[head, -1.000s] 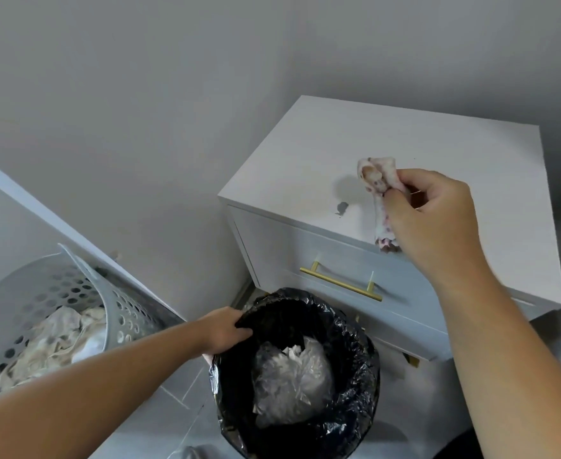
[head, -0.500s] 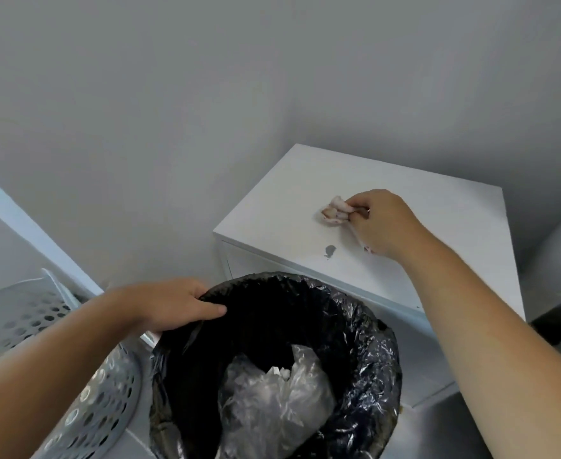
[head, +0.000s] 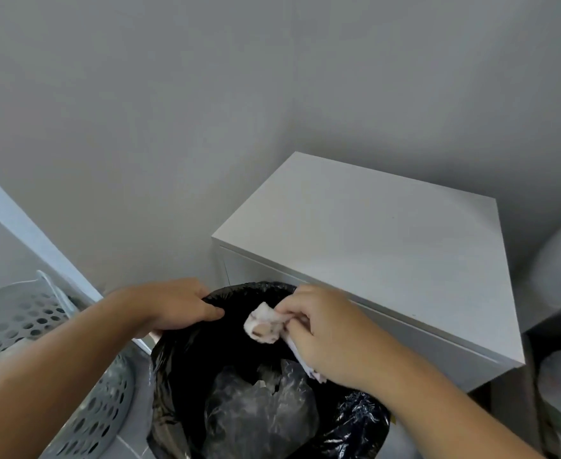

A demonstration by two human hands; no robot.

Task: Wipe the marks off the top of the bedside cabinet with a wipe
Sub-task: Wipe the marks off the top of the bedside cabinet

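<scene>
The white bedside cabinet [head: 371, 246] stands against the grey wall at the right; its top shows no mark. My right hand [head: 335, 332] pinches a crumpled, stained white wipe [head: 264, 324] over the open mouth of a bin lined with a black bag [head: 355, 422], just in front of the cabinet's near left corner. My left hand [head: 173, 306] grips the bin's far left rim and holds the bin up. Crumpled clear plastic [head: 259, 412] lies inside the bin.
A grey perforated laundry basket [head: 83, 409] sits at the lower left, beside a pale slanted board [head: 24, 226]. At the right edge there is a white rounded object [head: 560, 273] with dark items below it. Grey walls meet in a corner behind the cabinet.
My right hand has carried the wipe off the cabinet top to above the bin. The small dark mark near the front edge is gone. The bin has come up closer.
</scene>
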